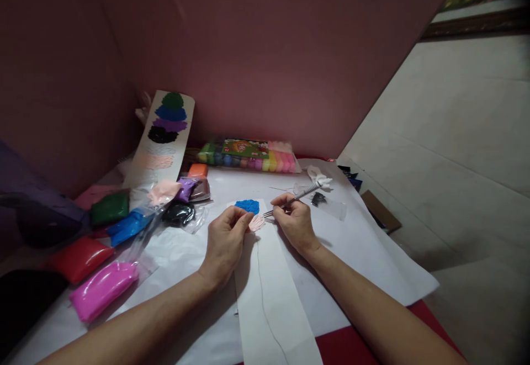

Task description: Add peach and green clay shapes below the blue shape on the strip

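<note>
A long white card (271, 299) lies before me, with a thin curved line running along it. At its far end sits textured blue clay (247, 206), with pale pink clay (257, 223) in ridged strands just below. My right hand (295, 222) grips a fork (306, 190) like a pen; its tines point left, beside the pink clay. To the left, my left hand (226, 241) is closed in a pinch at the pink clay's edge. Whatever its fingertips hold, if anything, is too small to tell.
A finished-looking card (163, 136) with coloured clay patches leans against the wall. Bags of clay, including pink (105, 290), red (83, 257) and black (179, 214), lie at left. A multicoloured clay pack (248, 156) rests at the back. Crumpled tissue (318, 177) lies right.
</note>
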Demonstrator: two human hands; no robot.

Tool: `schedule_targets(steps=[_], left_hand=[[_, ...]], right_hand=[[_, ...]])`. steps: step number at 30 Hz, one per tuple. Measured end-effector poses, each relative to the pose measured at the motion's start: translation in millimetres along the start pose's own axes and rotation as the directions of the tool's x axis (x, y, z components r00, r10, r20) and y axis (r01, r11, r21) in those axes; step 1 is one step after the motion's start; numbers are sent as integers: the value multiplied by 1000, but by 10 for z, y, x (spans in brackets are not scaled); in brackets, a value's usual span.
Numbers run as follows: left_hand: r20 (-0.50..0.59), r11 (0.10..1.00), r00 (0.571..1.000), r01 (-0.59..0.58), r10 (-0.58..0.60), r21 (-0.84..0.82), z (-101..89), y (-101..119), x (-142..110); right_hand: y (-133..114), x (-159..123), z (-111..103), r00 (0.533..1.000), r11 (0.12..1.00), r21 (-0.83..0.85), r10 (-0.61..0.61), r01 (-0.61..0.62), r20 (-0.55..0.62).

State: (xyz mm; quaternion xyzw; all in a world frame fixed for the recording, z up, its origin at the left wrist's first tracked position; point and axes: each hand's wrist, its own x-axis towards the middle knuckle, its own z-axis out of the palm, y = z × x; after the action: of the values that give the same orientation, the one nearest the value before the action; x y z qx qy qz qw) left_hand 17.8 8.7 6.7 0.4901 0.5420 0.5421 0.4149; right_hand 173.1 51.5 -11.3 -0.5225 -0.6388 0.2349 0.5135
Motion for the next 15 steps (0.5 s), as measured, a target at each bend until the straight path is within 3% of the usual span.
schedule_targets(steps=[8,15], left_hand=[[10,1000,1000,3,-3,-7,4,-1,-3],[9,1000,1000,-1,0,14,-1,-20,10]], right_hand=[[-22,-14,29,995,999,50,8,-13,104],[-46,-28,19,996,998,-33,-50,53,78]])
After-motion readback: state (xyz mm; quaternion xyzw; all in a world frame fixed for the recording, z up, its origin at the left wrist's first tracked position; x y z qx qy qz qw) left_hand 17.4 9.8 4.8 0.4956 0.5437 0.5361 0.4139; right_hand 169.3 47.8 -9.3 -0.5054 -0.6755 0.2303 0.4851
